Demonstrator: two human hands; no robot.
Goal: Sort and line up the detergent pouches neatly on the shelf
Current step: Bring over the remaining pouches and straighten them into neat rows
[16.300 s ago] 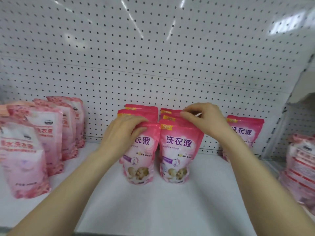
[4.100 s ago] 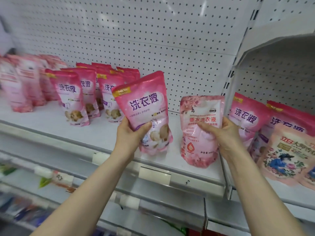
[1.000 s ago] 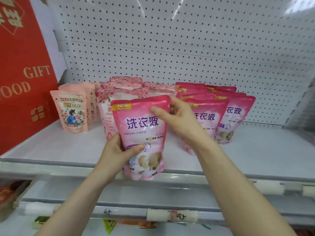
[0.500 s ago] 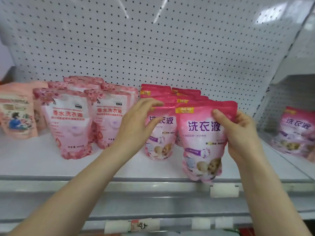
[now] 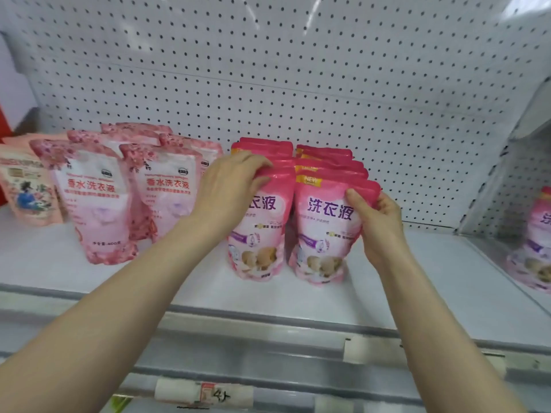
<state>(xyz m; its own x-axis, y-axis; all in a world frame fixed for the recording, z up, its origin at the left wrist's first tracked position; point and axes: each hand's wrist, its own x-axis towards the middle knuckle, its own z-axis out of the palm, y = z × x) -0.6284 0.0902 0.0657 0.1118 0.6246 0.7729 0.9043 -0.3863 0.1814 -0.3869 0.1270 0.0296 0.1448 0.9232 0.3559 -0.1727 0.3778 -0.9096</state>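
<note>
Two rows of bright pink detergent pouches stood upright on the white shelf [image 5: 179,281], running back toward the pegboard panel [image 5: 298,70]. The left hand [image 5: 229,186] was curled over the top of the left front pouch [image 5: 262,234], thumb on its face. The right hand [image 5: 378,222] gripped the upper right corner of the right front pouch [image 5: 322,234], thumb in front and fingers behind. The two front pouches stood just beside each other. To the left stood paler floral pouches [image 5: 95,204], and beyond them a peach pouch [image 5: 26,189].
</note>
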